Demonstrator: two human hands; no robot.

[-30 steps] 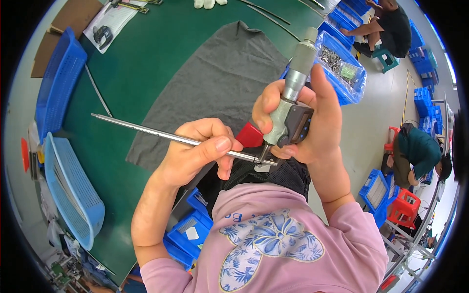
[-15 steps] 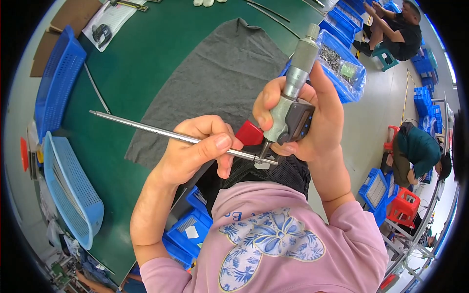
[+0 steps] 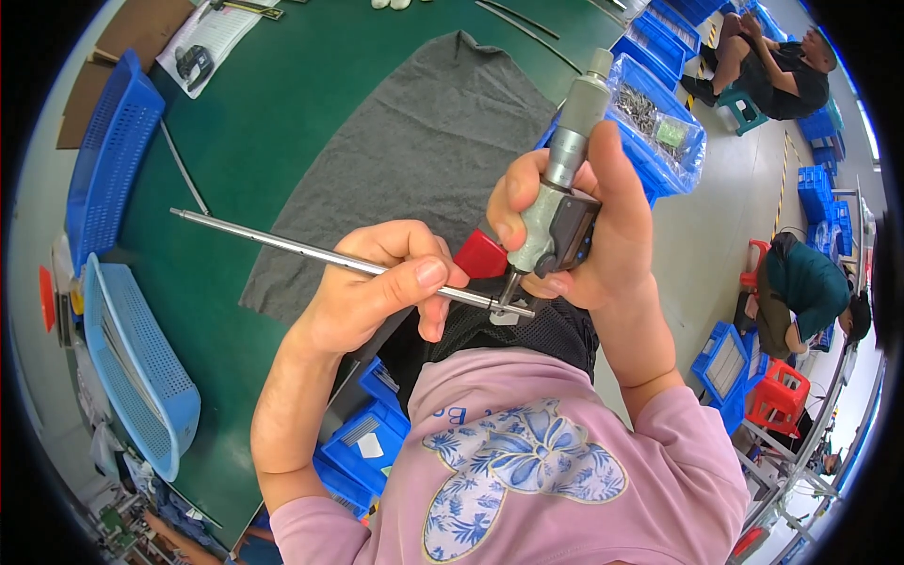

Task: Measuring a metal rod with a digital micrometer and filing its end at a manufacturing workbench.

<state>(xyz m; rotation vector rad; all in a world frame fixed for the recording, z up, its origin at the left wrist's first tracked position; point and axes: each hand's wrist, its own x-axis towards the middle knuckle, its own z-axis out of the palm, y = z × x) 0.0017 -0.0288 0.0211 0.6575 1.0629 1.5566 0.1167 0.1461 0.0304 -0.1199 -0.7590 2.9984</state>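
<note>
A thin metal rod [image 3: 254, 234] slants across the view, pinched between the thumb and fingers of my left hand [image 3: 377, 287]. Its far left end reaches out over the table; its right end sits at the measuring tip of a digital micrometer [image 3: 540, 226]. My right hand [image 3: 612, 221] is closed around the micrometer's body, with its grey barrel and thimble pointing up and away. The thumb stands raised beside the barrel. Between the two hands shows a red piece [image 3: 481, 255], partly hidden by fingers. The micrometer's display is turned mostly aside.
A grey cloth [image 3: 395, 132] covers part of the green table [image 3: 254, 122]. Blue baskets [image 3: 113, 151] line the left edge, near another thin rod [image 3: 185, 168]. A blue bin with bagged metal parts [image 3: 650, 122] stands beyond my right hand. Two people sit at the right.
The micrometer has turned slightly in my right hand, so its display faces more away. My left hand and the rod have barely moved. The seated person at the far right has shifted posture.
</note>
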